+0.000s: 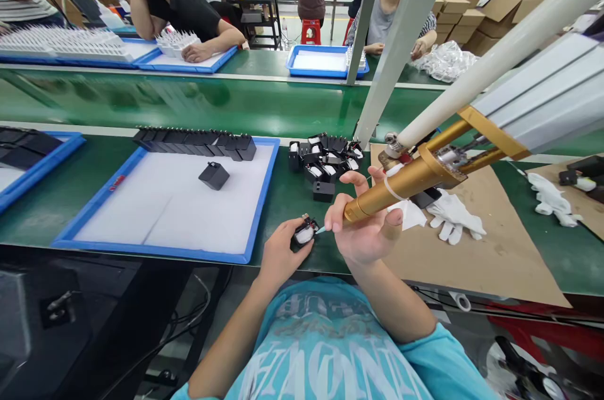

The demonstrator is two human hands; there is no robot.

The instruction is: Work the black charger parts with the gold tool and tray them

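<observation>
My left hand pinches a small black housing with a white part inside, low over the near edge of the green bench. In my right hand lies the front of a gold-barrelled dispensing gun, which slants down from the upper right. Its pale blue nozzle tip is at the housing's right side; whether they touch I cannot tell. Beyond my hands is a cluster of similar black housings with white insides. One black box sits apart on the blue-rimmed tray, in front of a row of black boxes.
White gloves lie on brown cardboard at right. A slanted metal post and a white tube cross above the bench. Another blue tray stands far left. Co-workers sit across the green line.
</observation>
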